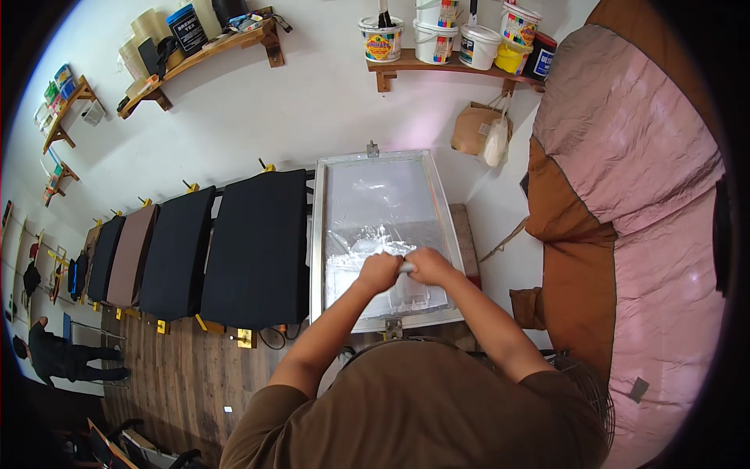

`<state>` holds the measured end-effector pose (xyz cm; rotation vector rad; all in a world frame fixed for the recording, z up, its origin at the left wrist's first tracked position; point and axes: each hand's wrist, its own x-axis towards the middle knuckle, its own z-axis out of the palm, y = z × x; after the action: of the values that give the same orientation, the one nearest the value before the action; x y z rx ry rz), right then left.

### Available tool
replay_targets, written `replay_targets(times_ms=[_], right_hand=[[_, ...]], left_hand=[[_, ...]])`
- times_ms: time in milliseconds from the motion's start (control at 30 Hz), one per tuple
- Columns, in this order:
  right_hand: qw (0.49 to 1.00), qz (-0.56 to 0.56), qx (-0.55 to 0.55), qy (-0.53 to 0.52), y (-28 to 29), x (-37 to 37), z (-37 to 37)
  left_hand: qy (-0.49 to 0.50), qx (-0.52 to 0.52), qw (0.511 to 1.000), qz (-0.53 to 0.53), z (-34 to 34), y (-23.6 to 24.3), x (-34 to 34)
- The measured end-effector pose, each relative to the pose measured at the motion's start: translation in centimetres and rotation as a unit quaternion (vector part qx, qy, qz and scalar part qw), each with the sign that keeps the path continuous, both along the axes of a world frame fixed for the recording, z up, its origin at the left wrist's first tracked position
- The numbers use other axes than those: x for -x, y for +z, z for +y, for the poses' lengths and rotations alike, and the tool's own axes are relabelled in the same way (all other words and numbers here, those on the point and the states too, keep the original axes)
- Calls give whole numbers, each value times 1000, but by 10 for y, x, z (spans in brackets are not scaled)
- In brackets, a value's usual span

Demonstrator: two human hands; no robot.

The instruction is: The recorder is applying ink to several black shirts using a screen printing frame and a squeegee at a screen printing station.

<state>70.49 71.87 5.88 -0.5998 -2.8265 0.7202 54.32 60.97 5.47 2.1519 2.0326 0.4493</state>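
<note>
A silver-framed printing screen (319, 203) sits in front of me, with white, glossy smears of ink (367, 242) across its lower middle. My left hand (379, 272) and my right hand (427, 266) both grip a pale squeegee handle (405, 267) over the lower part of the screen, fingers wrapped round it. The squeegee's blade is hard to make out. Clamps (373, 148) show at the screen's far and near edges.
Boards covered in dark fabric (252, 246) and mauve fabric (128, 258) line the left. Wall shelves (426, 62) hold tubs (480, 47) and supplies. Large pink and brown sheeting (641, 156) hangs at right. Another person (62, 352) in dark clothes is at far left.
</note>
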Motion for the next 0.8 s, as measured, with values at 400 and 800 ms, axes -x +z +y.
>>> replay_targets(times_ms=[400, 800], right_hand=[[999, -18, 8, -31, -16, -7, -12], [993, -98, 62, 15, -2, -28, -42]], left_hand=[[-26, 37, 999, -17, -6, -17, -8], [-69, 151, 981, -95, -37, 1, -20]])
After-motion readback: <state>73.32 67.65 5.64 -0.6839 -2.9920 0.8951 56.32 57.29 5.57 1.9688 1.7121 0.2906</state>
